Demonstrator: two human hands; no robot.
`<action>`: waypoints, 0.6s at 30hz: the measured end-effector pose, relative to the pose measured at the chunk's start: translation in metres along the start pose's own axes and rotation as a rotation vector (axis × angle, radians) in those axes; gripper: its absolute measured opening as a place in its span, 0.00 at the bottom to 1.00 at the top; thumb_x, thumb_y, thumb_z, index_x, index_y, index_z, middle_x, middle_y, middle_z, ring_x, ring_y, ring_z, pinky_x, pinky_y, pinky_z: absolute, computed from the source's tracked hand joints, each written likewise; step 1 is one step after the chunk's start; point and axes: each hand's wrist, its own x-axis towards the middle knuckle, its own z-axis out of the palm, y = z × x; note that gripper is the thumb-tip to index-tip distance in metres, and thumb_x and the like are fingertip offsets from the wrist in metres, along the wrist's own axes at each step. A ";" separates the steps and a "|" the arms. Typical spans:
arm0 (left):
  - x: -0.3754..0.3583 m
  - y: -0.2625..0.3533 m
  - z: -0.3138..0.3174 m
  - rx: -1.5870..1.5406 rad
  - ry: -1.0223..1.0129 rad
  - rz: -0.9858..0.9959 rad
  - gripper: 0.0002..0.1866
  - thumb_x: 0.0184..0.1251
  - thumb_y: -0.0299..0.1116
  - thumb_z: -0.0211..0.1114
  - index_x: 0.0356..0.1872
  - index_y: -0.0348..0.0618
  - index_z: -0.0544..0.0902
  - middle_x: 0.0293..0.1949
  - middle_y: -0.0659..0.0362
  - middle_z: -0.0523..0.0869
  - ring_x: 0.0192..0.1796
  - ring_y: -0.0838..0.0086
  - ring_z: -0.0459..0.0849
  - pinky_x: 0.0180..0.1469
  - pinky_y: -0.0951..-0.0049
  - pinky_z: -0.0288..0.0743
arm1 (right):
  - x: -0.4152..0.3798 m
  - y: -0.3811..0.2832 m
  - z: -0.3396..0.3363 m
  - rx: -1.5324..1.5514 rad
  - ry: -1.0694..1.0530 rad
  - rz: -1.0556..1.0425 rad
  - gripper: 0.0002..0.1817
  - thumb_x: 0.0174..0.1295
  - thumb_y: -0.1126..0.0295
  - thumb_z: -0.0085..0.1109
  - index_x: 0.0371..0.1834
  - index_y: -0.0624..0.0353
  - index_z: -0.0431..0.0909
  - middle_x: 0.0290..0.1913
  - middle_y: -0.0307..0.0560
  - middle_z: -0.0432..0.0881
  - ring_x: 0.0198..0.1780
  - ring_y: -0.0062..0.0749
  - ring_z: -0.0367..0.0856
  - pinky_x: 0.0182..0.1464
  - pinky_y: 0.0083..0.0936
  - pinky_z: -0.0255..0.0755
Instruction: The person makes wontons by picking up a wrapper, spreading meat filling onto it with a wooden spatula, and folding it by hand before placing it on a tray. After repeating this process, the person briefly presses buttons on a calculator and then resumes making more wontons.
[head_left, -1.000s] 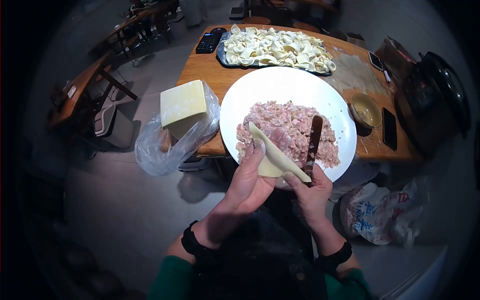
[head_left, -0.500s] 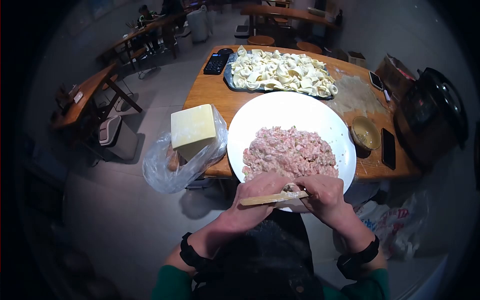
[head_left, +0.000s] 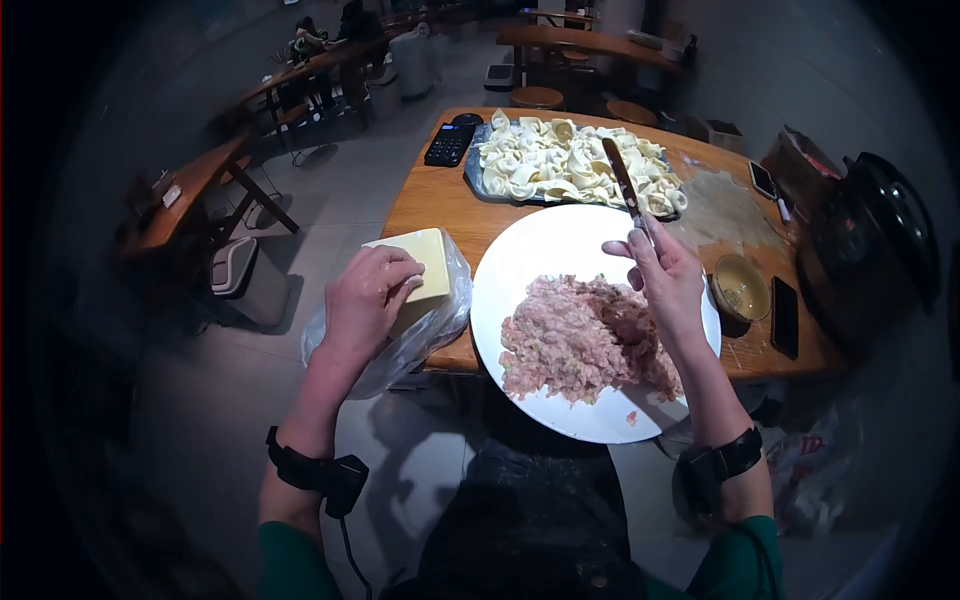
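My left hand (head_left: 366, 297) is over a tall stack of pale yellow wonton wrappers (head_left: 432, 262), fingertips pinched together at the top sheet. A clear plastic bag (head_left: 455, 315) wraps the stack's lower part. My right hand (head_left: 665, 275) holds a slim brown filling spatula (head_left: 622, 178), which points up and away from me. Below this hand lies a large white plate (head_left: 505, 262) with a mound of pink minced meat (head_left: 570, 335) flecked with green. Behind the plate, folded wontons (head_left: 550, 165) heap a dark tray (head_left: 490, 187).
A calculator (head_left: 450, 145) is left of the tray. To the right are a small bowl (head_left: 740, 288), a black phone (head_left: 785, 317), another phone (head_left: 762, 178) and a large black cooker (head_left: 870, 240) on the wooden table (head_left: 430, 215). A bin (head_left: 248, 280) stands left.
My hands have parted from above the plate's near edge. The left has gone to the wrapper stack. The right has moved up, its spatula now pointing away; the wrapper between them is no longer visible there.
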 end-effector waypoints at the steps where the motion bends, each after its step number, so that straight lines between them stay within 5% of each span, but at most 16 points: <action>1: 0.001 -0.002 -0.002 -0.018 -0.019 0.039 0.07 0.49 0.26 0.67 0.31 0.46 0.83 0.33 0.62 0.81 0.40 0.68 0.80 0.39 0.70 0.75 | -0.017 -0.004 -0.005 -0.003 -0.064 0.095 0.24 0.66 0.61 0.53 0.62 0.60 0.68 0.31 0.38 0.81 0.22 0.11 0.64 0.25 0.11 0.61; 12: 0.015 -0.004 0.000 0.168 -0.113 0.188 0.07 0.54 0.25 0.61 0.34 0.43 0.77 0.33 0.57 0.80 0.36 0.62 0.80 0.36 0.66 0.74 | -0.128 0.016 -0.085 -0.097 -0.089 0.228 0.18 0.68 0.70 0.48 0.61 0.60 0.70 0.29 0.38 0.80 0.21 0.09 0.63 0.23 0.08 0.57; 18: 0.024 -0.006 -0.008 0.108 -0.260 -0.159 0.07 0.58 0.33 0.58 0.36 0.42 0.76 0.33 0.52 0.81 0.40 0.58 0.80 0.40 0.61 0.73 | -0.159 0.013 -0.101 -0.148 -0.157 0.224 0.17 0.68 0.72 0.48 0.58 0.64 0.71 0.30 0.41 0.81 0.21 0.09 0.62 0.23 0.08 0.56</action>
